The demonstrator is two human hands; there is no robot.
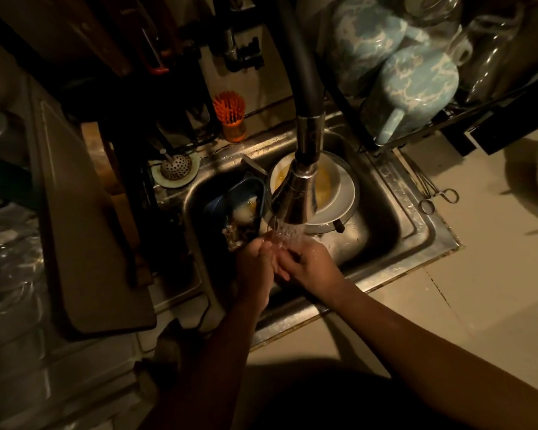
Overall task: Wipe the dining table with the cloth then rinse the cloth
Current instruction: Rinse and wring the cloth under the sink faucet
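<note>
Two-handed work under running tap (295,193), over sink (410,218): left hand (255,268) & right hand (309,265) meet fingers-to-fingers in the spray. Too dim to tell whether either grips anything; cloth not made out btwn them. Rinse step, prob. Best: keep cloth under spray, squeeze, reopen, repeat till water runs clear, avoid dirty plate (339,209).

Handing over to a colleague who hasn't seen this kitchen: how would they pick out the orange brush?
Start at the steel sink and follow the black tap hose up past the back rim. Just left of the hose, the orange brush stands bristles up on the ledge. It is the only bright orange thing among dark utensils.
</note>
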